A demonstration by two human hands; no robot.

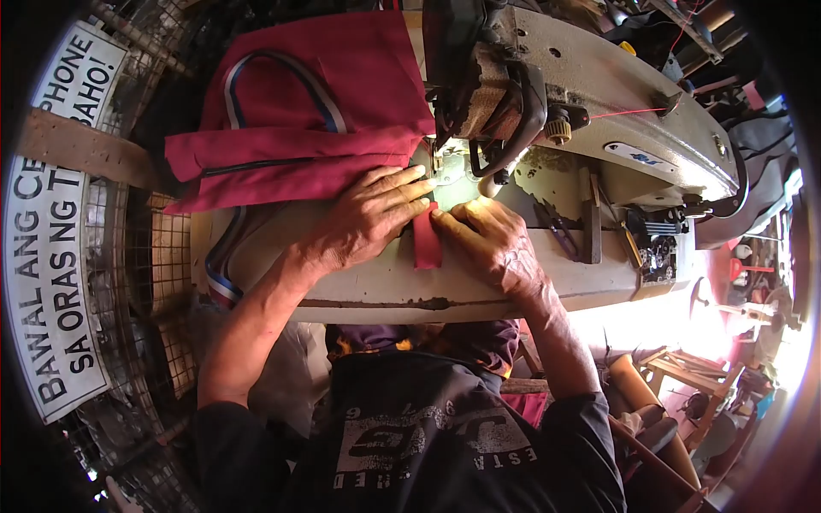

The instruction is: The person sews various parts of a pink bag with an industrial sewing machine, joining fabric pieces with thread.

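Observation:
My left hand (376,214) lies with its fingers stretched out and slightly apart beside the sewing machine's needle area (438,161). Its fingertips touch the upper end of a short red fabric strip (427,241), close to the edge of a large red fabric piece (342,154). From the other side, my right hand (492,239) has its fingers bent and closed at the strip's right edge; the exact grip underneath is hidden. A black zipper-like line (256,164) runs across the large piece, and a striped webbing strap (321,94) loops over it.
The sewing machine arm (616,111) stretches to the right, with red thread (629,113) leading to it. Scissors (558,231) and a yellow-handled tool (631,244) lie on the machine bed (368,286). Wire mesh (171,256) and a lettered sign (51,231) stand at left.

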